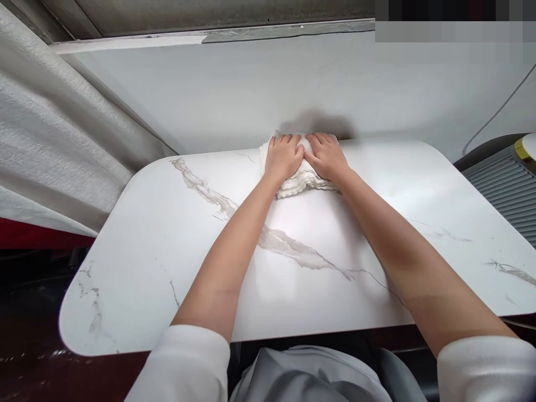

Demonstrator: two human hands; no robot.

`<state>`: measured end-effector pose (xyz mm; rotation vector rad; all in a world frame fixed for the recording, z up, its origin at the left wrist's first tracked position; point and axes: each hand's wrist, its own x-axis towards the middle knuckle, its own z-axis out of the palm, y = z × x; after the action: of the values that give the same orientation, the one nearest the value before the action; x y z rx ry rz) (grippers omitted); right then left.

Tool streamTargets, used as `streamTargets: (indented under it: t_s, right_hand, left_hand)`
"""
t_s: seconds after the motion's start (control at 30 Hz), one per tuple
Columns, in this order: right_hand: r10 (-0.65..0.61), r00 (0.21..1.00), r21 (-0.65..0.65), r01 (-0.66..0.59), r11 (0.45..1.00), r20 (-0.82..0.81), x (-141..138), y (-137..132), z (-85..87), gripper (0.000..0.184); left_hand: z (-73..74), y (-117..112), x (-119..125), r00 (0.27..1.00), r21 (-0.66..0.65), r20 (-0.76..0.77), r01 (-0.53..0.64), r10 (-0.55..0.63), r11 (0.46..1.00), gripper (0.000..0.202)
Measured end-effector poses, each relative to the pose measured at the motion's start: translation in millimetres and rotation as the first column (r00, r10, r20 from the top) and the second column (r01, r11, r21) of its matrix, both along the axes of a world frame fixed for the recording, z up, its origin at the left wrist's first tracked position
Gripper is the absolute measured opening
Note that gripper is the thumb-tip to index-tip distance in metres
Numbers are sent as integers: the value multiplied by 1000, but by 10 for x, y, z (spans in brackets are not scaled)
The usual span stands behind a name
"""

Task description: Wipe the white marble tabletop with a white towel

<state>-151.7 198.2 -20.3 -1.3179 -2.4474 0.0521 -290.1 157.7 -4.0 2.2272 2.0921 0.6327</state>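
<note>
While pressing flat, fingers spread: left hand [283, 157] and right hand [325, 156] side by side, thumbs touching, atop folded white cloth [302, 180] at far bench [167, 240] edge, near wall.

Both hands, left hand [283, 157] and right hand [326, 156], press flat on a folded white cloth [302, 180] at the marble table's [167, 262] far edge.

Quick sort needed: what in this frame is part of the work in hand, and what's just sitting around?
In hand:
- white folded cloth, at the table's far edge
- left hand, flat on the cloth
- right hand, flat on the cloth beside it

Just about:
- marble table
- grey curtain, left
- ribbed grey appliance, right
- thin cable on the wall
</note>
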Motion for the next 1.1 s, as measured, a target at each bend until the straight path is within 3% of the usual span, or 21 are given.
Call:
streamTargets:
  t_s: [0.33,0.67,0.87,1.1]
  right_hand:
    - [-3,1000,41,3,999,6,-234,62,-31,52]
    - [67,997,64,-64,996,-41,-442,-101,-59,53]
    - [94,995,41,-92,995,-41,-405,-361,-27,55]
    - [87,996,6,-87,996,-3,-293,-916,23,58]
  left_hand:
    - [-26,48,-230,1000,16,-14,-11,12,1000,43]
    - [-32,-162,-393,997,19,-19,-76,77,997,46]
    - [-16,-416,-378,996,7,-25,-90,90,996,46]
    - [2,-948,-281,996,-18,-51,-79,78,997,47]
